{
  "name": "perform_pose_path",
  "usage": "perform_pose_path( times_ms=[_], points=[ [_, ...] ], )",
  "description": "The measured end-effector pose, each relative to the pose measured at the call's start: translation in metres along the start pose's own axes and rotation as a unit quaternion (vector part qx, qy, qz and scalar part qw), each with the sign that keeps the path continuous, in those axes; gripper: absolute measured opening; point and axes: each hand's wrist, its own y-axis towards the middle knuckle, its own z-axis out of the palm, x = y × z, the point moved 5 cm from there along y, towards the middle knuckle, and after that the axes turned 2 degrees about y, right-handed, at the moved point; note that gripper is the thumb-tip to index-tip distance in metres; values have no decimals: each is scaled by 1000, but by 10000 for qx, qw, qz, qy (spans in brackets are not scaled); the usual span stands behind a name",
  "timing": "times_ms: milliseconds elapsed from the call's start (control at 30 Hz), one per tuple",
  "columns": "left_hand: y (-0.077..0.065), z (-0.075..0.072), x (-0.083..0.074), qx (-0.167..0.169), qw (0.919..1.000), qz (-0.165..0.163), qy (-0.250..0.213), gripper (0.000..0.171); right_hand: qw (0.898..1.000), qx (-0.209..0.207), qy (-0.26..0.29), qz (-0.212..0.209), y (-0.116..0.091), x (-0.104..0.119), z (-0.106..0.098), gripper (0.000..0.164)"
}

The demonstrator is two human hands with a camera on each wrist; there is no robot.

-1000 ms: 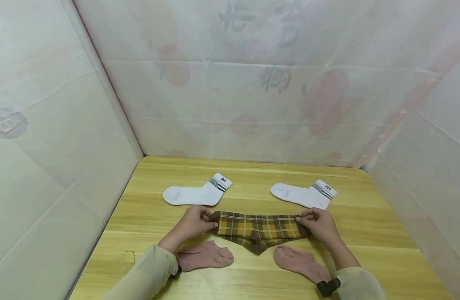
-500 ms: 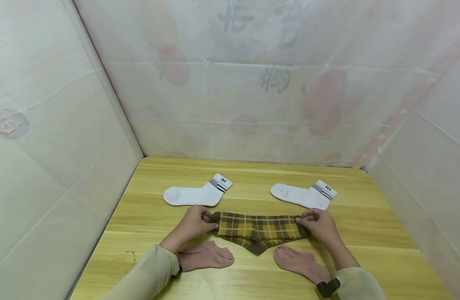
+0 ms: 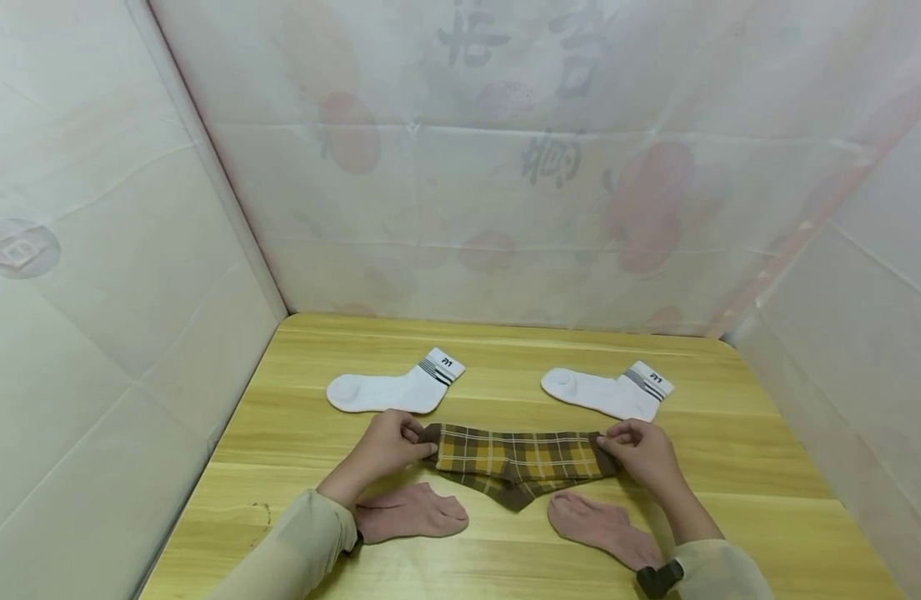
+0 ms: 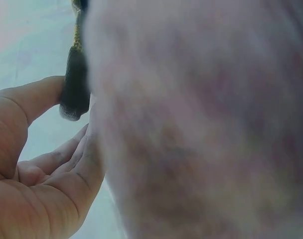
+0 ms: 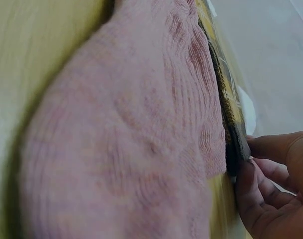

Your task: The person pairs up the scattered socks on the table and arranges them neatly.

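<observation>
Brown-and-yellow plaid sock spans between left hand and right hand, fingers pinching its ends; beyond it on the table lie white socks, on its near side pink socks.

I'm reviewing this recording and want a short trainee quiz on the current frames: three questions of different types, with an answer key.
1. Count: How many white socks lie on the table?
2. Fill in the blank: The left hand and the right hand each pinch one end of the ____.
3. True or false: In the head view, the pink socks lie lower in the picture than the white socks.

Key:
1. Two.
2. plaid sock.
3. True.
</observation>
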Motion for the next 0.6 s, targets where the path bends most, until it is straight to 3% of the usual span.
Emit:
perform_pose_path(
  times_ms=[233, 600],
  points=[
    [0, -2, -3, -145, 9999, 25, -34, 37, 10000, 46, -32, 50, -2, -4, -5, 32],
    [1, -4, -14, -583, 9976, 361, -121, 40, 9998, 74, -6, 189, -11, -6, -17, 32]
  ],
)
